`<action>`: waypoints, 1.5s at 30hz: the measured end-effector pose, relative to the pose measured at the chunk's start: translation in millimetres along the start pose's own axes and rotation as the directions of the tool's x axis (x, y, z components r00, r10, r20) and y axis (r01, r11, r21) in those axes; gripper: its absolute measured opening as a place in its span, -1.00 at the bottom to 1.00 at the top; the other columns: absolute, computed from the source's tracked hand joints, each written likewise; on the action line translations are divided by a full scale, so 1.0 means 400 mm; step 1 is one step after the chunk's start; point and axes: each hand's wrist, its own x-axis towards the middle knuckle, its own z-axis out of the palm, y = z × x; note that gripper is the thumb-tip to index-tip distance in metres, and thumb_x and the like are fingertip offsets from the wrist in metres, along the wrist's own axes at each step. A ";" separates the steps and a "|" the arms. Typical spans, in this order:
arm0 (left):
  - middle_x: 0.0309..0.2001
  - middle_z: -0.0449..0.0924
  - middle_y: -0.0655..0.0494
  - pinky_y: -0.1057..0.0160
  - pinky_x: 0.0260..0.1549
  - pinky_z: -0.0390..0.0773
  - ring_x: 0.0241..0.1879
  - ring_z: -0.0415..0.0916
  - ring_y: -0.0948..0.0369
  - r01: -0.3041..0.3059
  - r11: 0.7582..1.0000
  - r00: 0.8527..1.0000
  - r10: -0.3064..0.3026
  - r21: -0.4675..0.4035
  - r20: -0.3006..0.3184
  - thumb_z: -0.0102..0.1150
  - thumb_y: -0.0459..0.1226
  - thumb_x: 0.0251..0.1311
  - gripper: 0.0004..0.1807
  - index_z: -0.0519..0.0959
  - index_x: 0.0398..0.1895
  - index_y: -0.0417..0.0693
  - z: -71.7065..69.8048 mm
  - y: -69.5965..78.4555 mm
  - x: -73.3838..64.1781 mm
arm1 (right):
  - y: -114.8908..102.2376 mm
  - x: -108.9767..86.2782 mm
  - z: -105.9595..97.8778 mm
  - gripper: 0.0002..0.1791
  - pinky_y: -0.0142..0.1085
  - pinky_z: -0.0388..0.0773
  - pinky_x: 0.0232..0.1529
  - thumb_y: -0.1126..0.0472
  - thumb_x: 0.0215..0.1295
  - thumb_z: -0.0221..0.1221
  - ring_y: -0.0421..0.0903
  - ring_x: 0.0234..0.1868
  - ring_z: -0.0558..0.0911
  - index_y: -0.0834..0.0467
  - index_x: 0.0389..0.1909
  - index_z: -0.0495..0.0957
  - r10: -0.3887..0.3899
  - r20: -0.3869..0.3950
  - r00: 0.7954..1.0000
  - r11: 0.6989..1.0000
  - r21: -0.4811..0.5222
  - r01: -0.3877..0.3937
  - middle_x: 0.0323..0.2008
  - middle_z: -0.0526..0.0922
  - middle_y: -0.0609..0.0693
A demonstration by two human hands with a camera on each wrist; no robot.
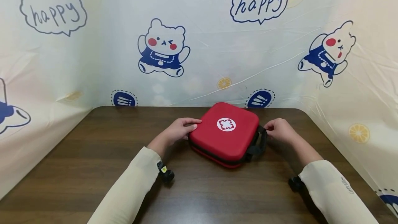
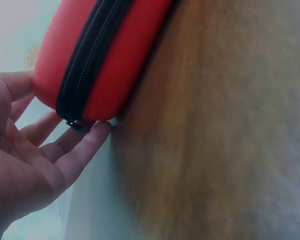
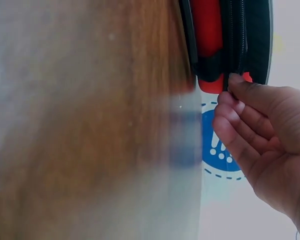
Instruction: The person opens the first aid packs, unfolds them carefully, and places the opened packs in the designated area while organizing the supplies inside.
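A red first-aid case (image 1: 206, 137) with a white round emblem lies flat, its black zipper (image 2: 90, 60) closed along the part I see. My left hand (image 1: 178, 129) holds the case's left corner, thumb and fingers spread around its end. Beside those fingers, a small black zipper pull (image 2: 74, 124) hangs in the left wrist view. At the opposite side, by the black carry handle (image 1: 258, 144), my right hand (image 1: 281, 130) pinches at the zipper's end with thumb and forefinger. The right wrist view shows these fingertips (image 3: 236, 79) on a mostly hidden zipper pull.
The case stands toward the back of a dark wooden table (image 1: 124, 168). Behind and at both sides hangs a pale printed curtain (image 1: 205, 54) with cartoon bears. A small black camera is strapped at each wrist.
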 end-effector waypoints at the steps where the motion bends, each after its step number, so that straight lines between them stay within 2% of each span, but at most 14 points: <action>1: 0.22 0.43 -0.01 0.16 -0.19 0.62 -0.02 0.49 0.04 -0.009 1.000 1.000 0.009 0.009 0.012 0.29 -0.12 0.21 -0.48 0.51 0.27 0.17 0.001 -0.001 -0.004 | -0.002 -0.002 0.000 -0.95 -0.31 0.46 -0.49 0.37 0.17 0.28 -0.16 -0.59 0.49 0.25 -0.44 0.68 -0.004 0.005 1.000 1.000 -0.005 0.004 -0.66 0.58 -0.08; 6: 0.26 0.37 0.02 0.09 -0.17 0.63 0.13 0.36 0.01 -0.036 0.998 0.999 0.034 0.055 0.025 0.47 -0.07 -0.01 -0.22 0.40 0.35 0.21 0.004 -0.003 -0.019 | -0.009 -0.018 -0.003 -0.94 -0.32 0.48 -0.48 0.37 0.18 0.28 -0.16 -0.57 0.49 0.23 -0.45 0.69 -0.005 0.025 1.000 1.000 0.006 0.005 -0.67 0.55 -0.12; 8: 0.26 0.37 0.01 0.09 -0.17 0.64 0.12 0.39 0.00 -0.025 0.999 1.000 0.025 0.041 -0.005 0.46 -0.08 0.01 -0.22 0.39 0.36 0.17 0.002 -0.005 -0.021 | -0.015 -0.025 -0.004 -0.93 -0.32 0.50 -0.49 0.36 0.18 0.28 -0.16 -0.58 0.50 0.22 -0.46 0.68 -0.010 0.034 0.999 1.000 0.024 0.009 -0.67 0.55 -0.12; 12: 0.23 0.41 -0.04 0.11 -0.20 0.66 0.03 0.50 0.02 0.009 1.000 0.994 -0.009 -0.007 -0.108 0.42 -0.10 0.08 -0.30 0.40 0.31 0.03 -0.002 -0.014 -0.018 | -0.035 -0.041 -0.005 -0.93 -0.31 0.55 -0.48 0.35 0.21 0.28 -0.14 -0.57 0.53 0.21 -0.46 0.68 0.005 0.083 0.997 0.998 0.068 -0.011 -0.64 0.58 -0.09; 15: 0.14 0.46 -0.10 0.12 -0.25 0.68 -0.12 0.59 0.04 0.028 0.999 0.977 -0.036 -0.044 -0.212 0.43 -0.09 0.09 -0.38 0.44 0.19 -0.09 0.000 -0.023 -0.018 | -0.049 -0.049 -0.004 -0.93 -0.30 0.60 -0.46 0.33 0.22 0.29 -0.12 -0.54 0.55 0.22 -0.43 0.69 0.030 0.129 0.991 0.994 0.098 -0.042 -0.58 0.61 -0.06; 19: -0.09 0.53 -0.12 0.13 -0.29 0.68 -0.30 0.64 0.03 0.049 0.995 0.938 -0.075 -0.085 -0.339 0.44 -0.09 0.07 -0.52 0.50 -0.06 -0.16 0.013 -0.028 -0.020 | -0.064 -0.057 0.004 -0.93 -0.29 0.63 -0.43 0.31 0.21 0.31 -0.09 -0.50 0.58 0.23 -0.43 0.68 0.032 0.180 0.983 0.989 0.134 -0.057 -0.52 0.63 -0.02; 21: -0.16 0.54 -0.11 0.12 -0.27 0.68 -0.33 0.66 0.01 0.047 0.993 0.921 -0.085 -0.108 -0.379 0.43 -0.10 0.09 -0.58 0.52 -0.13 -0.17 0.020 -0.028 -0.020 | -0.071 -0.061 0.007 -0.94 -0.28 0.63 -0.43 0.32 0.20 0.31 -0.08 -0.50 0.59 0.22 -0.44 0.67 0.024 0.196 0.980 0.988 0.146 -0.053 -0.52 0.63 -0.01; 23: -0.15 0.55 -0.11 0.11 -0.24 0.68 -0.29 0.66 -0.01 0.037 0.989 0.915 -0.091 -0.143 -0.393 0.42 -0.13 0.11 -0.61 0.54 -0.12 -0.18 0.026 -0.026 -0.020 | -0.077 -0.065 0.010 -0.94 -0.28 0.63 -0.45 0.34 0.18 0.32 -0.09 -0.51 0.58 0.21 -0.46 0.66 0.011 0.199 0.980 0.988 0.151 -0.042 -0.53 0.63 -0.02; 25: -0.06 0.55 -0.12 0.08 -0.22 0.67 -0.21 0.65 -0.01 0.017 0.982 0.922 -0.088 -0.187 -0.377 0.40 -0.18 0.13 -0.58 0.54 -0.02 -0.19 0.031 -0.024 -0.017 | -0.083 -0.069 0.011 -0.94 -0.29 0.62 -0.47 0.35 0.17 0.32 -0.09 -0.53 0.57 0.20 -0.47 0.66 -0.002 0.199 0.980 0.987 0.155 -0.030 -0.55 0.62 -0.03; 28: 0.17 0.46 -0.12 0.04 -0.21 0.66 -0.08 0.62 -0.02 0.001 0.972 0.948 -0.075 -0.235 -0.309 0.35 -0.23 0.18 -0.44 0.45 0.23 -0.16 0.040 -0.017 -0.013 | -0.094 -0.072 0.011 -0.93 -0.30 0.60 -0.50 0.34 0.17 0.33 -0.11 -0.56 0.55 0.20 -0.47 0.65 -0.026 0.203 0.979 0.987 0.158 -0.007 -0.59 0.60 -0.04; 30: 0.32 0.33 -0.09 0.05 -0.21 0.67 -0.01 0.59 -0.03 0.002 0.971 0.964 -0.066 -0.239 -0.259 0.34 -0.22 0.20 -0.32 0.33 0.38 -0.09 0.046 -0.012 -0.009 | -0.103 -0.073 0.011 -0.93 -0.30 0.60 -0.50 0.32 0.17 0.34 -0.11 -0.56 0.54 0.21 -0.47 0.66 -0.042 0.210 0.977 0.987 0.162 0.007 -0.60 0.58 -0.04; 32: 0.39 0.23 -0.07 0.07 -0.20 0.67 0.04 0.56 -0.05 0.007 0.977 0.972 -0.057 -0.213 -0.230 0.35 -0.19 0.18 -0.22 0.24 0.45 -0.03 0.052 -0.011 -0.006 | -0.113 -0.072 0.014 -0.92 -0.29 0.60 -0.50 0.30 0.17 0.34 -0.12 -0.57 0.53 0.20 -0.46 0.66 -0.051 0.218 0.975 0.986 0.166 0.015 -0.60 0.58 -0.05; 40: 0.39 0.23 -0.04 0.01 -0.04 0.60 0.29 0.22 -0.02 0.003 1.000 0.979 -0.008 -0.028 -0.203 0.48 -0.03 -0.04 0.03 0.14 0.51 0.10 0.068 0.000 -0.005 | -0.140 -0.071 0.032 -0.92 -0.28 0.62 -0.50 0.29 0.16 0.36 -0.13 -0.59 0.54 0.20 -0.47 0.67 -0.048 0.217 0.975 0.986 0.163 0.012 -0.60 0.59 -0.05; 45: 0.36 0.26 -0.04 0.00 -0.04 0.60 0.30 0.21 -0.01 0.011 1.000 0.983 -0.010 0.009 -0.185 0.50 -0.08 -0.08 0.06 0.12 0.52 0.14 0.068 0.004 -0.002 | -0.139 -0.079 0.033 -0.92 -0.28 0.60 -0.51 0.28 0.16 0.36 -0.13 -0.60 0.54 0.19 -0.47 0.68 -0.025 0.220 0.975 0.989 0.145 -0.007 -0.62 0.58 -0.08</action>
